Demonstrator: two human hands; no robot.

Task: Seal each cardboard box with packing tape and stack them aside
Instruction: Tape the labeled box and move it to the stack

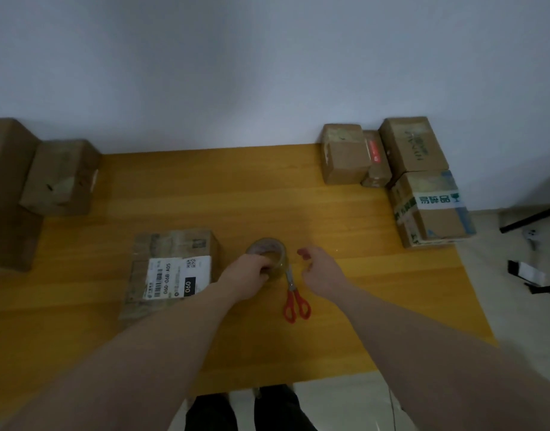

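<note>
Left hand [247, 272] grips the clear packing-tape roll [269, 258] on the yellow wooden table [267, 188]; right hand [318, 269] hovers loosely curled, holding nothing. Brown cardboard box [171, 269] (label "060-068 A05", "060") lies just left.

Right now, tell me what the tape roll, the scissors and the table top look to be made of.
Tape roll, gripped by the left hand: glossy, translucent yellowish plastic film, since the table shows through it. Scissors: shiny grey blades, likely metal; smooth red handles, probably plastic. Table: orange-yellow plank grain with a soft sheen, so varnished wood or a wood-look laminate; the picture cannot settle which.
</note>
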